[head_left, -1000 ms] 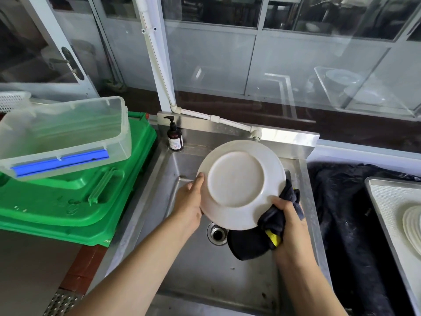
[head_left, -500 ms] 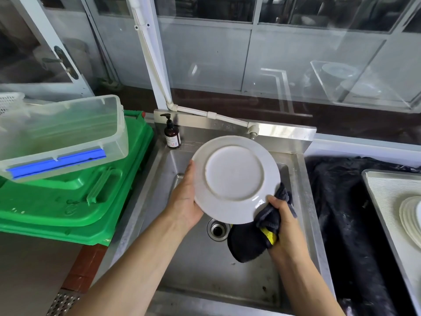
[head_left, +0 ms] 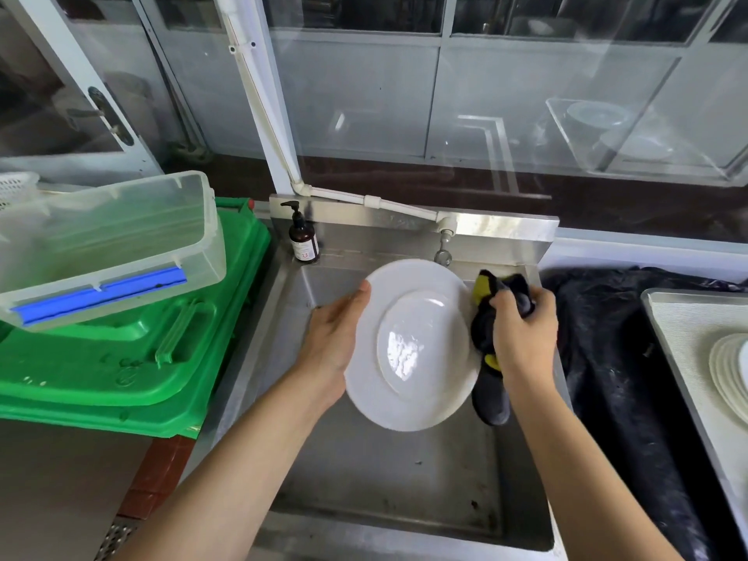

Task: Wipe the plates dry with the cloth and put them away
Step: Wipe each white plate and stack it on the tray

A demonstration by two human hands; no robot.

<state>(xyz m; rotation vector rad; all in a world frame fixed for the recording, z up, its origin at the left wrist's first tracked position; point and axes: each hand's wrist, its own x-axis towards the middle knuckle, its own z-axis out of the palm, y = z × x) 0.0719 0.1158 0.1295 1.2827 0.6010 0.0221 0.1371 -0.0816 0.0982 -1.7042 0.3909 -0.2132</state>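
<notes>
Now fingers (head_left: 508,303) round cloth (head_left: 487,325) — plate (head_left: 413,346) alongside

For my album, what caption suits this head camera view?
Over a steel sink, the left hand tilts a white plate while the right hand wipes its edge with a dark cloth.

White round plate (head_left: 409,346): held over the sink, tilted steeply, eating face toward camera, wet glare on the centre well. Left edge sits against the left hand (head_left: 334,346), thumb tip hooked over the upper-left rim. Cloth (head_left: 491,317): dark, with yellow patches, bunched inside the right hand (head_left: 522,330), pressed against the plate's right rim; one end sticks up above the knuckles, a tail hangs down below the wrist, behind the plate's lower-right edge. Stacked plates (head_left: 730,374): white, lying flat, well apart to the right of the right hand, cut off by the frame edge.
</notes>
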